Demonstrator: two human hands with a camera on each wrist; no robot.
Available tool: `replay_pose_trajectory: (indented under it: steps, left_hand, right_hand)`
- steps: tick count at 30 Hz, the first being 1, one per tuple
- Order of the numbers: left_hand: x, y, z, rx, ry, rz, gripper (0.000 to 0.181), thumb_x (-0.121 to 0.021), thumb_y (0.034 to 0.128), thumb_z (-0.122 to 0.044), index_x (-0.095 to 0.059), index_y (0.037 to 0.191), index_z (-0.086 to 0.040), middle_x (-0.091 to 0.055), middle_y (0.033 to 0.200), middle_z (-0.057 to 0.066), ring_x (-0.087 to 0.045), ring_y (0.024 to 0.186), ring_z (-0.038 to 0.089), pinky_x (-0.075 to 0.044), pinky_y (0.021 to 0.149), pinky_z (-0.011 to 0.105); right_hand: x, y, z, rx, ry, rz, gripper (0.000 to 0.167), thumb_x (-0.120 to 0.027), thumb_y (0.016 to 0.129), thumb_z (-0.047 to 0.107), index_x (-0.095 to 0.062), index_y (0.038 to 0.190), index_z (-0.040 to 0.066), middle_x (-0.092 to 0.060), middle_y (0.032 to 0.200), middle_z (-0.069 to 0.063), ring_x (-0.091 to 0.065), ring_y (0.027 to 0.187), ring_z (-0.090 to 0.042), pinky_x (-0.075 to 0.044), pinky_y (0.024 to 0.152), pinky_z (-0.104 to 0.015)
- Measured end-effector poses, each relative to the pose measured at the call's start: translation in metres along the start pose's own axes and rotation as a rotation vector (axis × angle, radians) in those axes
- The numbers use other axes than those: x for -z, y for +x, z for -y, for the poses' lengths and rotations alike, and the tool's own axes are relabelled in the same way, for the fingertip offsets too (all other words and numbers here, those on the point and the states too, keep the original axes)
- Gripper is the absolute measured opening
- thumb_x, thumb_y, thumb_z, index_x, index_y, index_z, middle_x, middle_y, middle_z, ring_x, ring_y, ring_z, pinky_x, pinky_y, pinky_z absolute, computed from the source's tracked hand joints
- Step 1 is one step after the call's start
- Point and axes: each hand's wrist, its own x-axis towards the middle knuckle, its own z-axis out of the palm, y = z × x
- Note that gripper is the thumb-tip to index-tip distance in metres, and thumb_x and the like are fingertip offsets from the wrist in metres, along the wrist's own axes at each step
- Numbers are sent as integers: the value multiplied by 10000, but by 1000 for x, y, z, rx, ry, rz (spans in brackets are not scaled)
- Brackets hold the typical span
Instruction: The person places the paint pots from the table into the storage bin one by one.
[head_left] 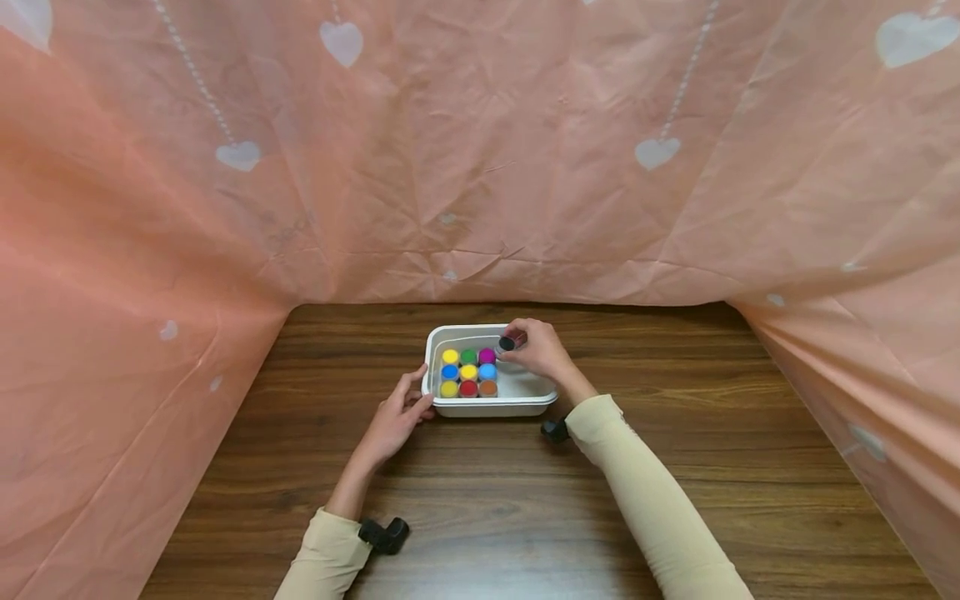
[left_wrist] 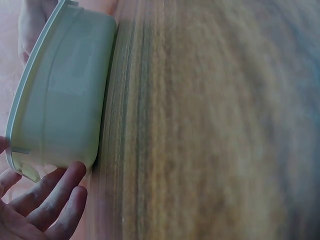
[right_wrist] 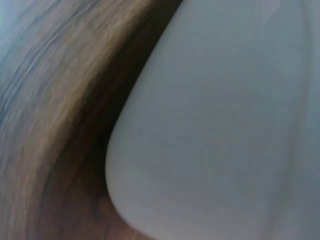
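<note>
A white plastic tray [head_left: 491, 410] stands on the wooden table. In its left part sit several small round paint pots in three rows of three, among them a green one [head_left: 468, 357], a purple one [head_left: 487, 356], a red one [head_left: 468, 389] and a brown one [head_left: 487, 388]. My right hand [head_left: 536, 346] pinches a small dark-topped pot [head_left: 507, 343] over the tray, just right of the purple one. At the tray's left end, my left hand [head_left: 399, 414] holds the rim; the left wrist view shows its fingers [left_wrist: 52, 205] against the outer wall.
Dark wooden table [head_left: 480, 500] surrounds the tray. A pink curtain [head_left: 495, 167] with white hearts hangs behind it and along both sides. Black wrist cameras [head_left: 385, 536] sit on both forearms. The tray's outer wall [right_wrist: 210, 130] fills much of the right wrist view.
</note>
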Motion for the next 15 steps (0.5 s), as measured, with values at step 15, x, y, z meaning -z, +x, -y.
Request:
replay_pose_trajectory:
  steps: [15]
  left_hand:
    - [2,2,6,-9,8,4,551,-589,1072,-258,-405,1588,-197,-711,1247,236,-743,994,358,-583,915,512]
  right_hand:
    - [-10,6,3,-95,-133,6,307,-851,838,51,-726,1115,11,-732,1049,-162,-654,970,-292,-548,932,-443]
